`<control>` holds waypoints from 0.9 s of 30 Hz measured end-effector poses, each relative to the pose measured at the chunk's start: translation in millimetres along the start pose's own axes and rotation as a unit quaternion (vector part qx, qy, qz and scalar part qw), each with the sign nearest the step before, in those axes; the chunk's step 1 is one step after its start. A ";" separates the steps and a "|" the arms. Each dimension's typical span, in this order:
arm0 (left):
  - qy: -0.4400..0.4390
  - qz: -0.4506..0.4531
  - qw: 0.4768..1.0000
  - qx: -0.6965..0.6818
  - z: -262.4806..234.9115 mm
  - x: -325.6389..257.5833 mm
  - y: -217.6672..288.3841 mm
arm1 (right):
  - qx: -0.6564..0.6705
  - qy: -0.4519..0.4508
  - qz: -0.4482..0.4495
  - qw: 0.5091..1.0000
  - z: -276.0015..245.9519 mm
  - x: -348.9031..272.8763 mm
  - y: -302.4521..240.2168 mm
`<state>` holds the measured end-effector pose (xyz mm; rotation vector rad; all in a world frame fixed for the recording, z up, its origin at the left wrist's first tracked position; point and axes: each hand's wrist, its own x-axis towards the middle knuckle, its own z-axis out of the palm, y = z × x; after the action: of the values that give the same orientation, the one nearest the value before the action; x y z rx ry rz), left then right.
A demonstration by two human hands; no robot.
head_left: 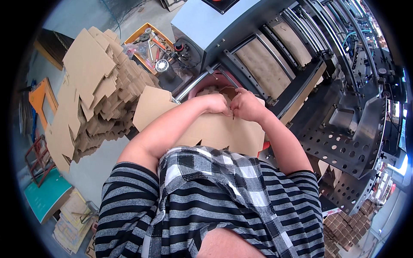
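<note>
A flat brown cardboard sheet with cut notches lies in front of my body, beneath both forearms. My left hand is closed at the sheet's far edge, its knuckles up. Right beside it, my right hand is closed too, with thumb and fingers drawn together. The two hands nearly meet over the edge, and a small dark gap or piece shows between them. Whatever the fingers pinch there is hidden or too small to name. Beyond the hands sits a reddish round tub with cardboard scraps in it.
On the left leans a tall stack of cut cardboard blanks. A yellow tool tray and a round gauge stand behind. Metal machinery with rollers and perforated plates fills the right. Stacked small brown boxes are at lower right.
</note>
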<state>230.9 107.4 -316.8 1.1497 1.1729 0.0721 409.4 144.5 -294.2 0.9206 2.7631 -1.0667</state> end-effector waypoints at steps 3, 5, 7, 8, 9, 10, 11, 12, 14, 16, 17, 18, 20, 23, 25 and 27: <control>-0.002 0.013 1.000 0.002 0.3 3.6 -2.3 | 0.011 0.047 -0.021 0.999 -3.3 -2.9 -6.7; -0.002 0.018 1.000 0.020 0.4 -3.7 5.8 | 0.004 0.056 0.030 0.998 -7.0 -1.5 -7.2; 0.002 0.018 0.998 0.052 2.2 -12.9 16.6 | -0.011 0.059 0.142 0.988 -13.8 3.6 -4.4; 0.000 0.018 0.999 0.044 1.3 -14.0 16.4 | 0.012 0.074 0.143 0.987 -15.1 6.3 -2.7; -0.001 0.018 0.999 0.036 -0.4 -14.9 15.4 | 0.035 0.088 0.145 0.985 -16.4 8.9 -0.8; -0.002 0.018 0.999 0.030 -2.2 -15.5 14.9 | 0.057 0.104 0.145 0.982 -17.7 10.9 0.5; 0.001 0.015 1.000 0.024 -2.0 -15.2 12.9 | 0.059 0.137 0.129 0.980 -17.4 15.0 -4.1; 0.004 0.012 1.000 0.019 -0.8 -14.0 9.8 | 0.025 0.113 0.110 0.987 -13.6 19.1 -1.3; 0.006 0.019 1.000 0.005 -1.4 -18.4 12.4 | -0.040 0.067 0.073 0.994 -7.5 28.8 0.3; 0.006 0.039 0.999 -0.016 -2.8 -24.2 17.9 | -0.174 0.034 0.059 0.982 -6.9 26.4 -6.8; 0.009 0.033 0.999 -0.005 -3.9 -27.4 21.0 | -0.176 0.032 0.052 0.982 -12.6 25.1 -13.3; 0.011 0.027 1.000 0.007 -5.0 -30.8 24.4 | -0.178 0.029 0.045 0.983 -17.2 23.6 -19.3; 0.014 0.025 0.999 0.025 -7.9 -38.3 33.9 | -0.148 0.045 0.021 0.988 -25.4 16.2 -24.0; 0.022 0.049 0.998 0.032 -9.0 -44.5 41.9 | -0.158 -0.004 0.012 0.987 -44.3 3.5 -47.3; 0.030 0.088 0.995 0.027 -5.7 -48.4 46.5 | -0.159 -0.026 0.007 0.987 -51.2 -4.1 -54.7; 0.030 0.061 0.994 0.084 -8.2 -58.1 63.6 | -0.138 -0.016 -0.006 0.990 -56.4 -12.9 -53.9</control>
<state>229.9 109.2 -230.3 1.3748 1.1776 0.1035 400.3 141.5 -215.8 0.8418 2.7970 -0.6695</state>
